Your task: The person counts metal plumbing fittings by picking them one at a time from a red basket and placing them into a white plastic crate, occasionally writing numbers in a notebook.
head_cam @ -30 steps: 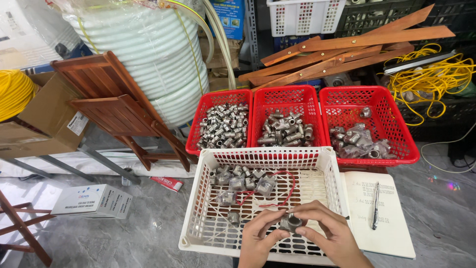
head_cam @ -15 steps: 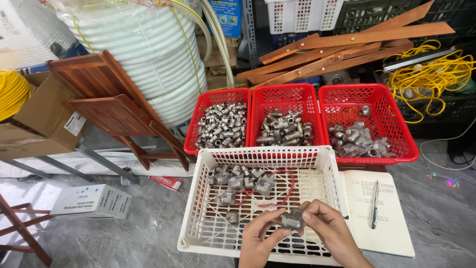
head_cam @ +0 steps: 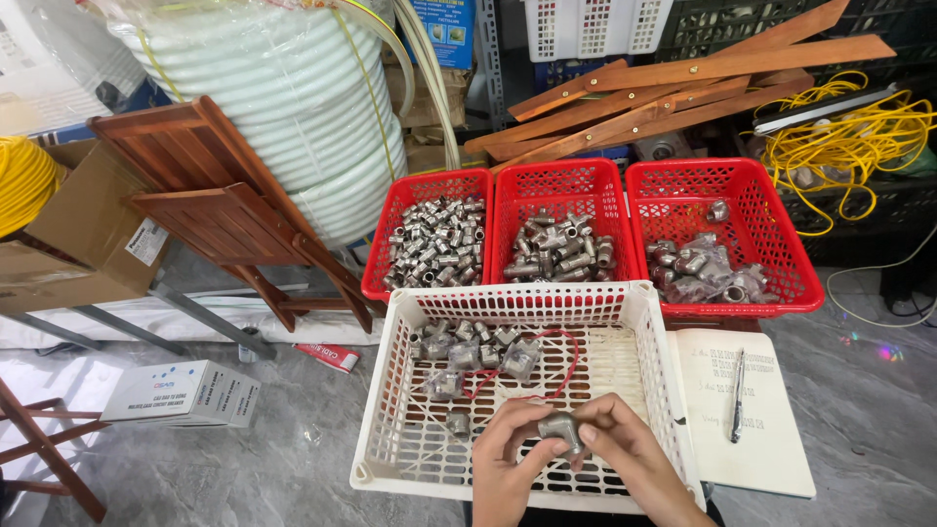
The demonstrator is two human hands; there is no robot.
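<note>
Elbow fitting [head_cam: 561,429], a small grey metal piece, sat pinched between both hands over the near part of the white basket [head_cam: 390,390]. The left hand [head_cam: 508,459] had its grip clenched on the fitting's left side with thumb and fingertips, and the right hand [head_cam: 625,454] was grasping its right side the same way, so the piece was held above the basket floor, not lying on it.

Behind the hands, at the basket's far end, a loose cluster of metal fittings [head_cam: 468,351] lay with a thin red cord [head_cam: 547,366] looping among them. The middle and right of the basket floor were bare mesh, leaving open room around the hands; the near rim ran just below the wrists.

Just beyond the white basket stood 3 red baskets side by side, their rims touching or nearly so: the left red basket [head_cam: 386,254] heaped with short fittings, the middle red basket [head_cam: 508,205] with a smaller pile, and the right red basket [head_cam: 791,254] with bagged pieces. An open notebook [head_cam: 771,439] lay just right of the white basket, a pen [head_cam: 738,395] resting on its page.

All of this sat on a grey stone-patterned floor [head_cam: 859,410]. To the left lay a small white carton [head_cam: 181,393], a folded wooden chair [head_cam: 224,210] and a big coil of pale hose [head_cam: 293,107]. Wooden slats [head_cam: 703,83] and tangled yellow cable [head_cam: 849,137] crowded the back right.
</note>
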